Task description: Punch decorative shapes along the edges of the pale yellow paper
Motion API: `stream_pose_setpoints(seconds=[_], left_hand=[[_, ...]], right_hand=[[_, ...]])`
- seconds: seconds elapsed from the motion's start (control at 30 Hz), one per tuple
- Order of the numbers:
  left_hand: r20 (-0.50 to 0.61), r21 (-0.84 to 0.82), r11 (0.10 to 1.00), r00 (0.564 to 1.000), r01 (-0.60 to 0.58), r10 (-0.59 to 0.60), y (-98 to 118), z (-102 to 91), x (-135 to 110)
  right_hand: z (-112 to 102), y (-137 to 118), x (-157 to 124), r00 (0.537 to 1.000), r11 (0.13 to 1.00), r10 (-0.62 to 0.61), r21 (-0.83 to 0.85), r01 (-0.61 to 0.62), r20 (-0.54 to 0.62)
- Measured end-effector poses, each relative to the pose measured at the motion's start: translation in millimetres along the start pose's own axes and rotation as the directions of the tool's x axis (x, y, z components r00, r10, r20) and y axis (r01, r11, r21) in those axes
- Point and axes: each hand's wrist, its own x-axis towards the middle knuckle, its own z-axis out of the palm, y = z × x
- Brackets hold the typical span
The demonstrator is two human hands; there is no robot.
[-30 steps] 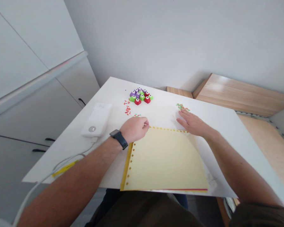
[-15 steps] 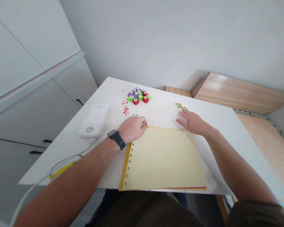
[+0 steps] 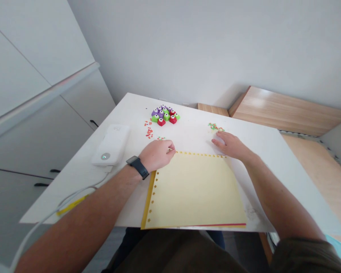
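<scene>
A cream sheet of paper (image 3: 199, 189) lies at the table's front edge over yellow and red sheets. Small star shapes run along its left and far edges. At its far left corner is my left hand (image 3: 158, 153), thumb and forefinger pinched together; whatever they hold is too small to make out. My right hand (image 3: 230, 146) rests palm down past the far right corner, fingers apart and holding nothing. Just beyond its fingertips is a pile of tiny green and orange pieces (image 3: 214, 127). Small red-orange pieces (image 3: 149, 132) lie beyond my left hand.
A cluster of purple, green and red eye-topped craft punches (image 3: 165, 115) stands at the back of the white table (image 3: 187, 132). On the left lie a white power bank (image 3: 112, 146) with a cable and a yellow object (image 3: 72, 204). A wooden headboard (image 3: 284, 110) stands behind on the right.
My right hand has shifted slightly, its fingers drawn a little closer together. My left hand keeps its pinch at the paper's corner. The whole view has moved slightly.
</scene>
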Motion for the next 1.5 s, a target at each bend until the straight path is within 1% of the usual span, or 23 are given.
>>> stream_pose_setpoints(seconds=[0.13,0.2,0.3,0.5,0.6,0.73,0.83,0.9,1.0,1.1,1.23,1.33,1.4,1.43,1.5], left_hand=[[-0.006,0.000,1.000,1.000,-0.001,0.001,0,0.5,-1],[-0.006,0.000,1.000,1.000,-0.003,0.003,-1,0.4,-1],[-0.002,-0.003,1.000,1.000,-0.007,0.007,-1,0.3,-1],[0.003,-0.001,1.000,1.000,0.005,-0.005,0,-0.9,-1],[0.006,0.002,1.000,1.000,0.009,-0.009,1,-1.6,-1],[0.004,-0.001,1.000,1.000,0.001,-0.001,0,-0.9,-1],[-0.001,0.003,1.000,1.000,0.004,-0.004,-1,0.2,-1],[-0.001,0.006,1.000,1.000,0.005,-0.005,-1,0.6,0],[0.002,0.010,1.000,1.000,0.007,-0.007,-1,0.4,0],[0.003,0.012,1.000,1.000,0.007,-0.007,0,-0.6,-1],[0.006,0.011,1.000,1.000,0.007,-0.007,0,-1.2,-2],[0.004,0.014,1.000,1.000,0.008,-0.008,0,-0.6,-2],[0.002,0.019,1.000,1.000,0.010,-0.010,0,-0.1,-2],[0.001,0.020,1.000,1.000,0.011,-0.011,0,0.2,-1],[0.000,0.023,1.000,1.000,0.012,-0.012,-1,0.6,-1]], right_hand=[[-3,-11,-2,0.994,0.994,-0.105,0.039,0.104,0.034],[-4,-14,1,0.995,0.996,-0.087,0.027,0.085,0.058],[-5,-15,9,0.998,1.000,-0.023,0.000,0.023,0.056],[-5,-23,15,0.992,0.994,-0.107,0.002,0.107,0.059],[-5,-19,14,0.997,0.999,-0.051,-0.011,0.052,0.051],[-2,-1,12,0.998,0.998,0.064,0.011,-0.065,0.025],[1,10,12,0.987,0.986,0.161,0.046,-0.161,0.008],[0,11,11,0.986,0.984,0.160,0.077,-0.163,0.039],[-4,5,7,0.991,0.986,0.111,0.120,-0.119,0.073],[-10,1,2,0.987,0.971,0.153,0.179,-0.160,0.051],[-8,12,-5,0.967,0.924,0.254,0.292,-0.247,0.014],[1,26,-9,0.955,0.870,0.288,0.435,-0.231,-0.068],[6,31,-11,0.937,0.782,0.321,0.597,-0.181,-0.136],[7,31,-12,0.926,0.719,0.346,0.678,-0.156,-0.153],[7,29,-13,0.907,0.576,0.395,0.809,-0.119,-0.148]])
